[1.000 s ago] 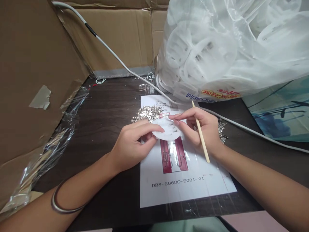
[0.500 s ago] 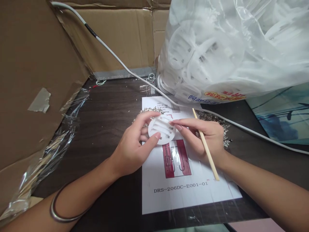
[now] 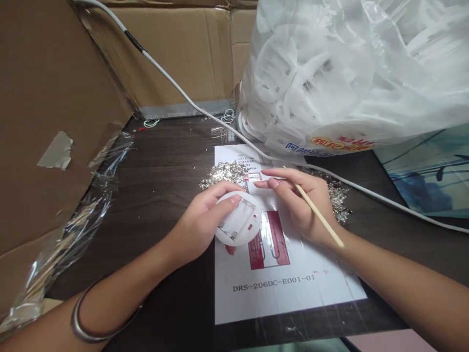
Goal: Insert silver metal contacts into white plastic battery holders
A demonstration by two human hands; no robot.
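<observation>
My left hand [image 3: 198, 217] is closed around the edge of a round white plastic battery holder [image 3: 242, 222], thumb on its upper face. Slots and small metal contacts show on the holder. My right hand [image 3: 308, 203] holds a thin wooden stick [image 3: 324, 225] lying across the palm, its index finger and thumb reaching left, apart from the holder. Just beyond the left fingers lies a heap of small silvery metal contacts [image 3: 224, 172]. Another heap of metal contacts [image 3: 340, 200] is partly hidden behind my right hand.
A printed sheet [image 3: 286, 303] lies under both hands. At the back right stands a big clear plastic bag [image 3: 330, 98] of white round parts. A white cable [image 3: 172, 83] crosses the table. Cardboard walls [image 3: 183, 58] border the back and left.
My left hand has lowered the battery holder and turned it. My right fingers have come off the holder and reach beyond it, close to the left heap of contacts.
</observation>
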